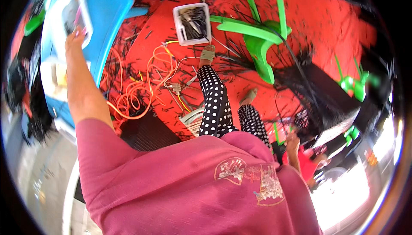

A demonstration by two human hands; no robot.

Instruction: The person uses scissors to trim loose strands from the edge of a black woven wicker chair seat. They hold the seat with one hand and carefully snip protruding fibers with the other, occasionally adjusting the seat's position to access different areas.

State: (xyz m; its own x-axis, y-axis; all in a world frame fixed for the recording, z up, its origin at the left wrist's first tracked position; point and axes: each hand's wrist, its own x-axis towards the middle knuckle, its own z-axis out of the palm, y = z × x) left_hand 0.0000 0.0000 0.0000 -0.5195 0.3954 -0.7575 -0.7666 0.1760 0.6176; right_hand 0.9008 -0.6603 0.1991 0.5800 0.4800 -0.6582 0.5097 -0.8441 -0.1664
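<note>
My left hand point(75, 38) reaches out over the blue table point(112, 10) at the far left. Its fingers are closed at a white plastic basket point(83, 4). A thin pink stick-like thing point(77, 16) runs up from the fingertips over the basket's dark contents; blur hides its exact kind. Nearer on the same table is a pale container point(53, 78) with something yellowish in it, partly behind my forearm. At the lower right, what seems to be my right hand point(292, 140) hangs low beside my shirt, its fingers too blurred to read.
Dark strips litter the red floor point(171, 119). A white basket point(180, 37) of dark strips stands by my foot. Orange hose point(150, 70) and wires coil near the table. A green chair point(262, 42) lies tipped over. A person in red point(307, 168) is at lower right.
</note>
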